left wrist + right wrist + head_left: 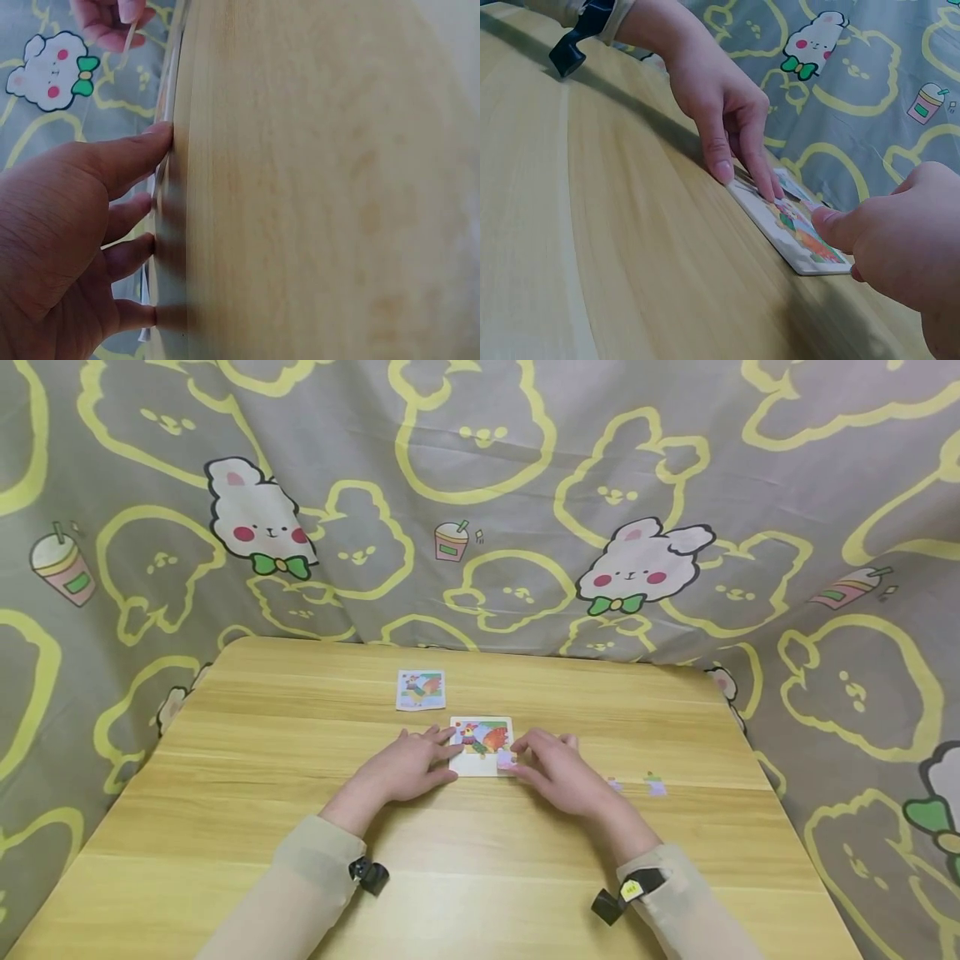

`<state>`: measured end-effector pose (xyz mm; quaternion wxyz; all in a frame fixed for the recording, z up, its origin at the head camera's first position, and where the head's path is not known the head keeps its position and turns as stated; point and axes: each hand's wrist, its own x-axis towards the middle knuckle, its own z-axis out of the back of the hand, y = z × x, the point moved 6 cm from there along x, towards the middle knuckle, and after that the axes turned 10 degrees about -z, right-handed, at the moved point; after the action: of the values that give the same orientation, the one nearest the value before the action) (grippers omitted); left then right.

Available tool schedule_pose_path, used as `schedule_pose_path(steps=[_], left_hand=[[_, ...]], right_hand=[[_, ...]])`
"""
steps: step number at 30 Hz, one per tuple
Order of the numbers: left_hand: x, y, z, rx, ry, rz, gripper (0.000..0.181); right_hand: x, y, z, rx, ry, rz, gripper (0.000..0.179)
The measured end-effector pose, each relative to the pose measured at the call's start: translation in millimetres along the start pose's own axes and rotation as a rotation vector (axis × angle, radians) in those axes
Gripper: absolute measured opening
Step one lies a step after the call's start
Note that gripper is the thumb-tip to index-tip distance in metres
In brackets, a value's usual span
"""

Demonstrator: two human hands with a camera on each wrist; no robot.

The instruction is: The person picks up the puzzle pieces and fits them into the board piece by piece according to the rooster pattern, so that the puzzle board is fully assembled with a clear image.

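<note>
A small jigsaw puzzle board [471, 767] with a colorful rooster picture lies on the table. Pieces fill its upper part, while the bottom strip is bare white. My left hand [405, 766] rests with spread, fairly straight fingers on the board's left side; in the left wrist view its fingertips [159, 133] meet the edge. Over the board's lower right corner, my right hand [561, 772] pinches a pale lilac puzzle piece [506, 760] between thumb and fingers. In the right wrist view, that hand [907, 232] largely hides the piece.
A rooster picture card [420, 691] lies behind the board, slightly left. Two loose puzzle pieces, one lilac and green [656, 787] and one partly hidden by the right hand [614, 784], lie to the right. A patterned curtain [517, 585] hangs behind the wooden table [480, 877].
</note>
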<state>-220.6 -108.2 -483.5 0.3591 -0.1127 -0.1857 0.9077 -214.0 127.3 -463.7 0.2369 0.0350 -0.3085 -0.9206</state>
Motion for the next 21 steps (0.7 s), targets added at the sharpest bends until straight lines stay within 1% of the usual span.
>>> schedule_pose_path(steps=[8, 15, 19, 21], left_hand=[[0.0, -1.8, 1.2, 0.003, -0.005, -0.005, 0.054], [0.0, -0.7, 0.7, 0.010, -0.010, -0.007, 0.054], [0.2, 0.4, -0.2, 0.010, -0.005, 0.001, 0.055], [0.5, 0.1, -0.1, 0.004, -0.010, -0.006, 0.055]], right_hand=[[8.0, 6, -9, 0.010, 0.017, -0.014, 0.030], [16.5, 13, -19, 0.014, 0.030, 0.034, 0.027], [21.5, 17, -25, 0.015, 0.039, 0.044, 0.027], [23.8, 19, -28, 0.006, 0.043, 0.049, 0.028]])
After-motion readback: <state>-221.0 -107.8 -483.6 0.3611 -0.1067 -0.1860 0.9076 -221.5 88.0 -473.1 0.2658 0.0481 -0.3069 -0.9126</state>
